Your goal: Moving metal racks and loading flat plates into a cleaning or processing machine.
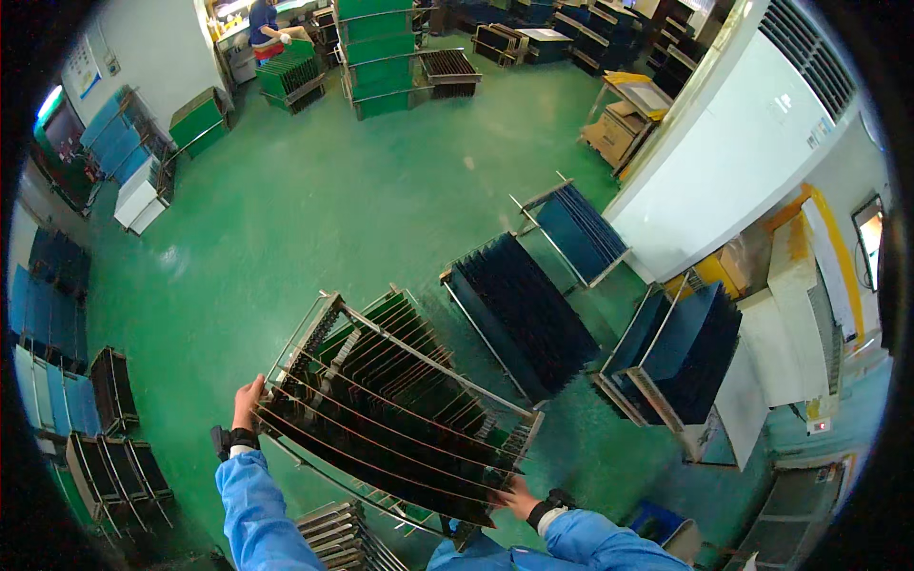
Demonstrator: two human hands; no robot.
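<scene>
A metal slotted rack (433,360) with several thin dark panels standing in it is between my two hands, tilted with its right end nearer to me. My left hand (249,402) is closed on the rack's left end. At its near right corner my right hand (517,498) grips the frame, its fingers partly hidden by the rack. The dark panels (367,428) stand on edge in a row, side by side. Through the frame shows a stack of green panels (390,357); whether they sit in this rack or in one below, I cannot tell.
Racks of dark blue panels (519,314) stand to the right, with another blue rack (576,228) behind. Close by me lie bare metal frames (347,538). More racks (119,476) line the left wall. A white cabinet (724,133) rises at right. Far off, a person (267,24) sits beside green panels (288,71).
</scene>
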